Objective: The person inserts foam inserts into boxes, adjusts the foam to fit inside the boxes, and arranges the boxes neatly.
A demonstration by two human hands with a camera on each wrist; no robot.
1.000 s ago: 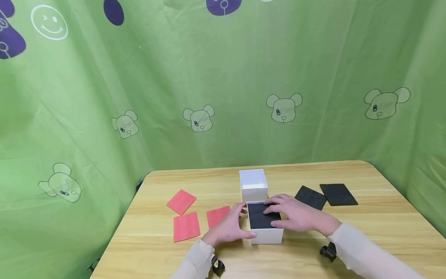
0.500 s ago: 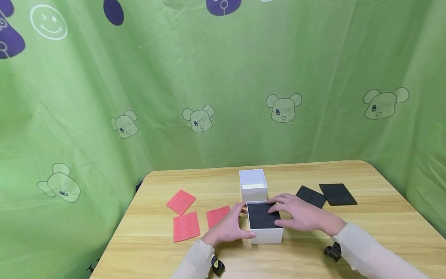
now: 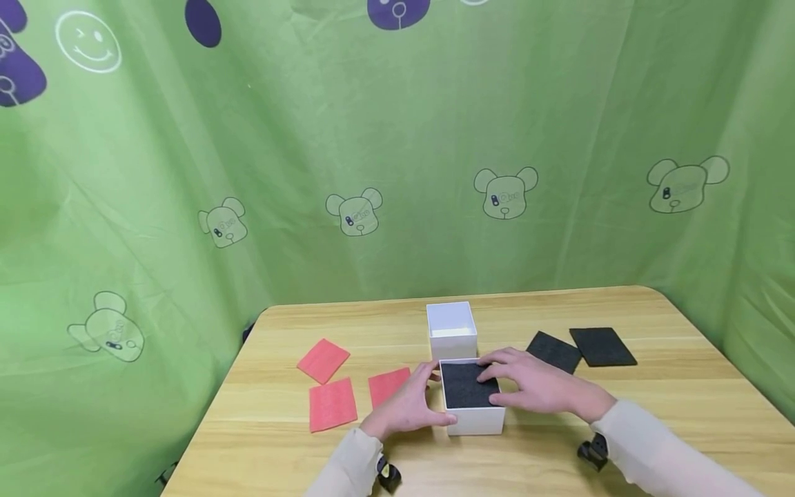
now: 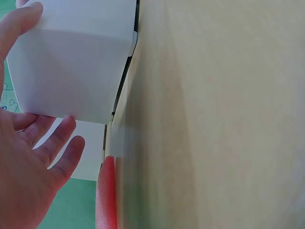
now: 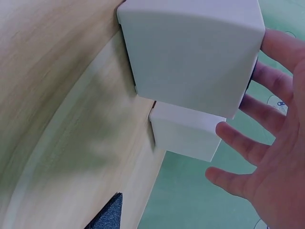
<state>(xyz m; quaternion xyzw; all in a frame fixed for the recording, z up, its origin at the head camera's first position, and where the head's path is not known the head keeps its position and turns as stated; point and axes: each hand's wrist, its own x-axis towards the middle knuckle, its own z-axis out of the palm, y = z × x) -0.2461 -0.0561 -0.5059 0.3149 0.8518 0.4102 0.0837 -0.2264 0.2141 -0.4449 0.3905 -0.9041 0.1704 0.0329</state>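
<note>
The near white box (image 3: 475,421) stands on the table with a black foam square (image 3: 462,386) lying flat in it, just below the rim. My left hand (image 3: 406,406) grips this box from the left, thumb at the front corner and fingers at the back corner. In the left wrist view, the thumb of my left hand (image 4: 26,171) lies on one wall of the box and fingertips meet the opposite edge. My right hand (image 3: 537,383) reaches over the right rim, its spread fingers resting on the black square. In the right wrist view, several fingers of my right hand (image 5: 281,157) hang loosely past the box.
Behind stands a second white box (image 3: 452,342), with its top uncovered. Three red squares (image 3: 332,404) lie on the table (image 3: 261,414) at the left, one partly behind my left hand. Two black squares (image 3: 602,346) lie at the right, overlapping at a corner. A green curtain (image 3: 422,138) hangs behind.
My right hand has slid slightly to the right across the black square, showing more of it. My left hand and the box have stayed in place.
</note>
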